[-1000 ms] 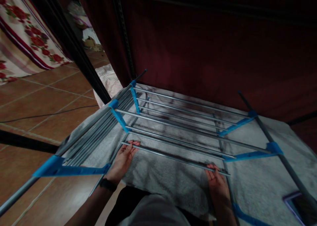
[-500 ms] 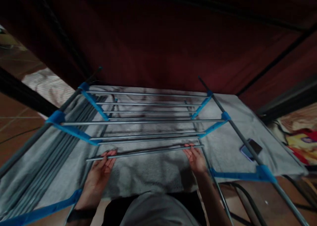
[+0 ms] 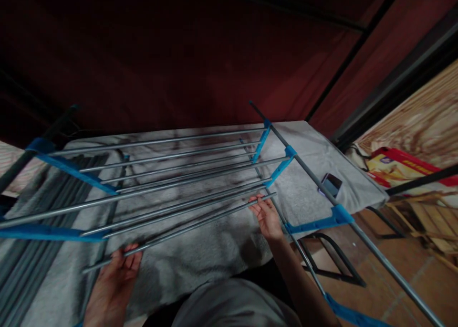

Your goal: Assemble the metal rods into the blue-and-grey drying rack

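Note:
A loose grey metal tube [image 3: 193,226] spans between my two hands, tilted with its right end farther from me. My left hand [image 3: 116,274] grips it near the left end, thumb on top and fingers beneath. Close to the other end, my right hand [image 3: 265,216] pinches the same tube. Just beyond it stands a partly assembled rack of grey tubes, with several crossbars [image 3: 168,174] joined to blue plastic brackets [image 3: 96,176]. The tube's right tip lies near the rack's right upright [image 3: 315,179]; I cannot tell whether they touch.
A grey blanket [image 3: 214,250] covers the surface below. Several spare tubes [image 3: 39,241] lie at the left. A phone [image 3: 331,184] rests on the blanket at the right, and beyond it is a red and yellow package [image 3: 400,167]. Dark red fabric [image 3: 171,69] hangs behind.
The view has turned to the right, so the rack and both hands appear shifted left. Both hands still hold the tube, which now looks more slanted in the picture.

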Action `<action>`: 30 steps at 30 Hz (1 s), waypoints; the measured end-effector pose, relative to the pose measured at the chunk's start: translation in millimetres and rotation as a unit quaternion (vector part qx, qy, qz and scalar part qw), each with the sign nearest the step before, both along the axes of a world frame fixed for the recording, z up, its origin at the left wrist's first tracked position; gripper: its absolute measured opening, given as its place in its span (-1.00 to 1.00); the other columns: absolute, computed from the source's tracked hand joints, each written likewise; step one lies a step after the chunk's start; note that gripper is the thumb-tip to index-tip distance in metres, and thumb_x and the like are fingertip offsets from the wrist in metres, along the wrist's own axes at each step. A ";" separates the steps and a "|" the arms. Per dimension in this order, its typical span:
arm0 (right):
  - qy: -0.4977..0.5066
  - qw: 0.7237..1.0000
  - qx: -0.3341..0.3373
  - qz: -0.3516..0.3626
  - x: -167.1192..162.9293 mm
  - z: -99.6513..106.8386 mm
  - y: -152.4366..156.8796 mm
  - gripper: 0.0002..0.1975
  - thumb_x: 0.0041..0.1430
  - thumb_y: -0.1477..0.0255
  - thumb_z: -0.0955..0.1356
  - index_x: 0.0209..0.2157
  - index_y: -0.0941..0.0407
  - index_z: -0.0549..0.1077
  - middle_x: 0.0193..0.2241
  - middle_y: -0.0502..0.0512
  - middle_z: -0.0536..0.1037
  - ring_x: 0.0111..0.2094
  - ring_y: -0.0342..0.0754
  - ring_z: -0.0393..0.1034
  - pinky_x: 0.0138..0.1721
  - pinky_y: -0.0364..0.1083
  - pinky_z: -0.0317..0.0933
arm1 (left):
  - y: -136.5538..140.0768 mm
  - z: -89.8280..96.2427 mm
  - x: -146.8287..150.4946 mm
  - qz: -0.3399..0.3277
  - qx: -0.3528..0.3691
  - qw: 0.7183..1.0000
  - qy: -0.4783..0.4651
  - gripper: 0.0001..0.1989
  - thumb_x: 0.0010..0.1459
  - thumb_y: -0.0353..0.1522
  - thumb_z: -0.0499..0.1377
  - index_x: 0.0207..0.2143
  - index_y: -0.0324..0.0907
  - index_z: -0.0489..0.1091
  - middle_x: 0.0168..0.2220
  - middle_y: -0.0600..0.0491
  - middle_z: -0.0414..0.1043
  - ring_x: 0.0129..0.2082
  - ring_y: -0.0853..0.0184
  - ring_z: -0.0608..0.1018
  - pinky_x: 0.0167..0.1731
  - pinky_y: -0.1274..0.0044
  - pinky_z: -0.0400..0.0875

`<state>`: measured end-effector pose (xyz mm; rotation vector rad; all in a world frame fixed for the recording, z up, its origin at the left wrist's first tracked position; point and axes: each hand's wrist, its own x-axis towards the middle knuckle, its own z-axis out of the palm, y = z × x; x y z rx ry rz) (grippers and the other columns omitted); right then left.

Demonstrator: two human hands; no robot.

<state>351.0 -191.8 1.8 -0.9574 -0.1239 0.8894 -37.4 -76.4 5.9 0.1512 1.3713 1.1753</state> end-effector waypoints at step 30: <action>-0.012 1.000 0.001 0.000 4.9 15.8 -5.9 -0.76 0.09 0.27 0.60 -0.26 0.02 0.56 -0.29 0.01 0.68 -0.21 -0.07 0.62 -0.09 -0.06 0.54 | 0.2 37.4 3.0 0.044 0.016 0.999 -0.013 -0.75 0.38 -0.49 0.07 -0.35 -0.16 0.46 -0.23 0.11 0.56 -0.18 0.46 0.64 -0.08 0.62 0.62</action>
